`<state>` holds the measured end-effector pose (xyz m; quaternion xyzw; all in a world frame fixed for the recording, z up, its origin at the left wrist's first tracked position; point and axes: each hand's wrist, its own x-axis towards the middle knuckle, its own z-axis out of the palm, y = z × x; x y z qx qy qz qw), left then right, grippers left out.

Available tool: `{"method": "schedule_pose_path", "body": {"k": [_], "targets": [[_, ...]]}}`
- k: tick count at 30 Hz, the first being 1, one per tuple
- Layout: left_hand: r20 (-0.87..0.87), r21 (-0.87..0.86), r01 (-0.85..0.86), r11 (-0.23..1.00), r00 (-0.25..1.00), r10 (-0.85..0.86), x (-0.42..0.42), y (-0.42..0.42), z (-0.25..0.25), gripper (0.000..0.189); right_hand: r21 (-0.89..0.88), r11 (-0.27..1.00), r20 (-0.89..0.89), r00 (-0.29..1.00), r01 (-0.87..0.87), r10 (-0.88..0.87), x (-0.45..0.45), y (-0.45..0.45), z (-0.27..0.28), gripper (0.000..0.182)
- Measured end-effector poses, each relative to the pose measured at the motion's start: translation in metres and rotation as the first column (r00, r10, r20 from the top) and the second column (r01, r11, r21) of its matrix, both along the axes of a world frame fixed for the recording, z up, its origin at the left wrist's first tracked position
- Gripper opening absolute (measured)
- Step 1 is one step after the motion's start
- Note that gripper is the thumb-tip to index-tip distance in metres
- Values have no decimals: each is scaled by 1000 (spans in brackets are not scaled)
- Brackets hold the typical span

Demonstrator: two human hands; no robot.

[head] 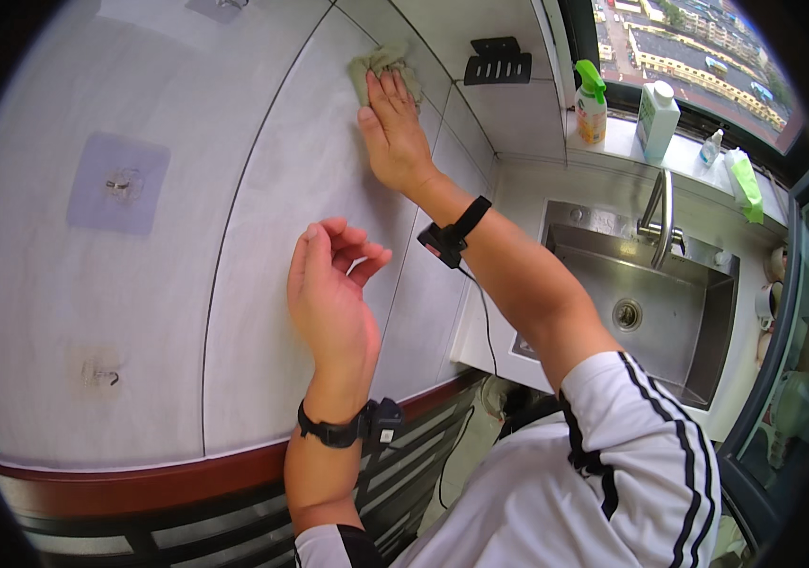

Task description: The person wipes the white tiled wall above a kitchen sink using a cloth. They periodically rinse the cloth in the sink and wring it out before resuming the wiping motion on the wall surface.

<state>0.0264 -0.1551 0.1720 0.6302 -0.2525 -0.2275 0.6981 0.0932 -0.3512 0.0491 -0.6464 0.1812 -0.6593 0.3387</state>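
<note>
My right hand [396, 135] presses a crumpled, pale green cloth [369, 67] flat against the white wall tiles [305, 156], near the top centre. The cloth shows around and beyond my fingertips. Lower and to the left, my left hand [337, 291] is raised in front of the tiles with its fingers loosely curled and nothing in them. Each wrist bears a black strap with a small device; a thin cable runs from the right one.
A steel sink [660, 298] with a tall faucet [663, 213] lies at the right. On the windowsill stand a spray bottle [591, 106], a white bottle [657, 121] and a small bottle [711, 148]. A black soap holder [498, 64] and adhesive hooks [119, 184] are on the walls.
</note>
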Motion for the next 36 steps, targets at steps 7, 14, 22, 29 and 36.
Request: {"method": "schedule_pose_path", "body": {"k": [7, 14, 22, 29, 36], "targets": [[23, 23, -46, 999, 999, 46, 8, 0, -12, 30, -90, 992, -63, 994, -90, 85, -21, 48, -21, 55], [-9, 42, -78, 996, 997, 78, 11, 0, -21, 30, -103, 990, -163, 984, -93, 76, -42, 68, -46, 55], [18, 20, -77, 997, 997, 77, 11, -1, -17, 32, -71, 989, -170, 979, -126, 112, -46, 65, -54, 54], [11, 39, -71, 997, 997, 70, 10, 3, -21, 32, -83, 990, -164, 981, -115, 100, -37, 36, -28, 53], [46, 34, -46, 998, 998, 44, 6, -1, -15, 32, -42, 991, -125, 985, -127, 121, -40, 33, -18, 51]]}}
